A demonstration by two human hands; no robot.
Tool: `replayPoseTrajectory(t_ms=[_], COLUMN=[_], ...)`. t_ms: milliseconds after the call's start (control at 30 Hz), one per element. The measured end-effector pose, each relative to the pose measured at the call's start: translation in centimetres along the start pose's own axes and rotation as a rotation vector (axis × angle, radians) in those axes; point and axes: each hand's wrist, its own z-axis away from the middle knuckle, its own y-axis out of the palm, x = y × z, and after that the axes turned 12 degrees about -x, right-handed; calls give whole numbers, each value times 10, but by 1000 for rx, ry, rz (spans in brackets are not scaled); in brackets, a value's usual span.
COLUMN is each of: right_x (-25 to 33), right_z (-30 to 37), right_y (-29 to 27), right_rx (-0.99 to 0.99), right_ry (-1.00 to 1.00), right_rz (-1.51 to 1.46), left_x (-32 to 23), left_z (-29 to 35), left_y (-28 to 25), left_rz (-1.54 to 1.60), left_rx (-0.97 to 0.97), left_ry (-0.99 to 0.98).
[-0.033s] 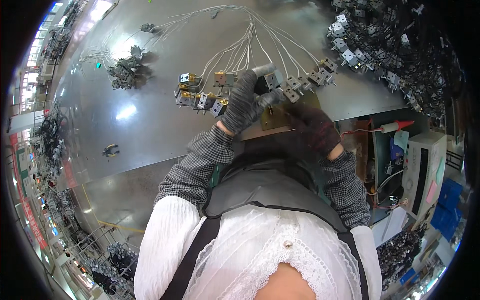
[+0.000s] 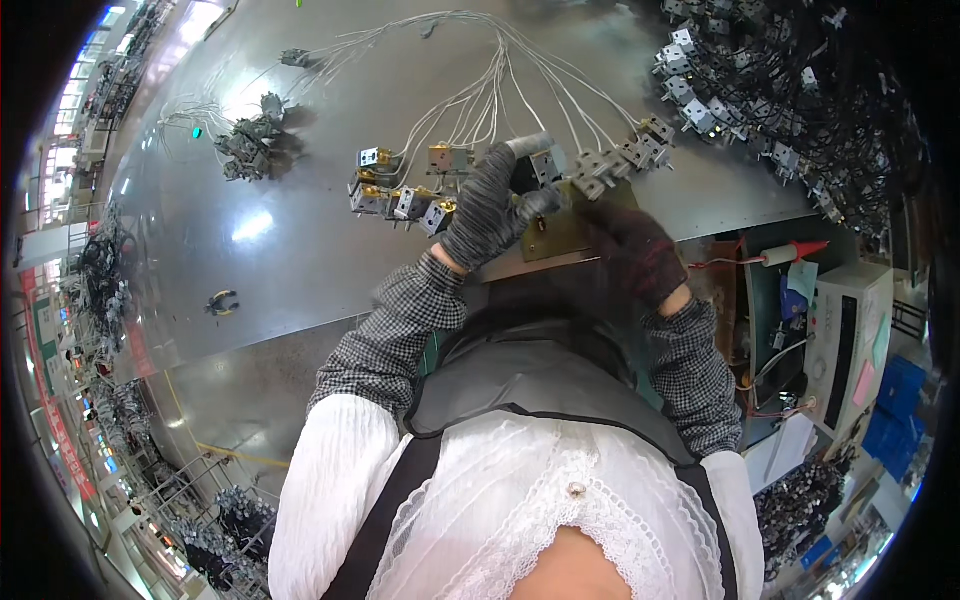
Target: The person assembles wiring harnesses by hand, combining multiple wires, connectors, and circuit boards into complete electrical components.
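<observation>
Along the left edge, a red banner [image 2: 62, 440] carries lettering too small to read; over the desk [image 2: 300, 275], our left hand [image 2: 485, 207] curls its fingers around a boxy metal component [image 2: 546, 166]; beside it, our right hand [image 2: 636, 250] blurs, its grip unclear.

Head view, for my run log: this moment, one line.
left grey-gloved hand: holding silver boxy metal part | right maroon-gloved hand: near brown flat plate

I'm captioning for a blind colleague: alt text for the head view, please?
A person's gray-gloved left hand holds a boxy metal component over a shiny table, the dark-gloved right hand close by. White wires arc beyond; similar components lie around.
</observation>
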Motion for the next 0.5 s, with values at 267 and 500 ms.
replayPoseTrajectory(t_ms=[267,500], right_x=[-15,-14], right_z=[-16,-11], right_y=[-14,-3], right_rx=[-142,-94], right_ry=[22,28], right_rz=[35,24], left_x=[11,19], left_z=[-3,4], left_y=[-21,-22], left_rz=[-495,-349], left_rx=[498,375], left_ry=[-245,-237])
